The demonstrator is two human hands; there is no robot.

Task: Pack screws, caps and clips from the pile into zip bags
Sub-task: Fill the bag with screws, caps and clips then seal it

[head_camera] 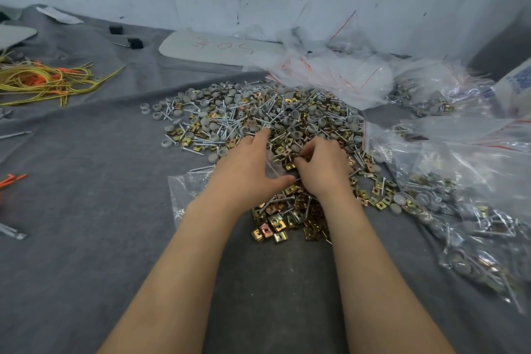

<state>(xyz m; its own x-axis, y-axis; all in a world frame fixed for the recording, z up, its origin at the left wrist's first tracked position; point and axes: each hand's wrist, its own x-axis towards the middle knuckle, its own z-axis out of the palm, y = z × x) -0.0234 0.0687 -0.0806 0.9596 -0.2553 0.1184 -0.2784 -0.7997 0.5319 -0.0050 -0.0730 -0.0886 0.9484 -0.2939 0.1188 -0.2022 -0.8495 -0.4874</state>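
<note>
Both hands in the pile (258,112), right next to each other

My left hand (250,164) lies mostly flat with straight fingers, index tip on the screws (267,126) at 12 o'clock, and a clear zip bag (184,190) under the wrist. My right hand (323,167) is curled, fingers dug into the gold clips (275,221); can't tell how many it's grabbed. Filled bags (474,261) sit at 3 o'clock.

Grey caps (213,157), silver screws (201,167), gold clips (275,221), clear zip bags (330,77) w/ red strips, dk grey cloth (86,181), yellow & orange wires (43,80)
</note>
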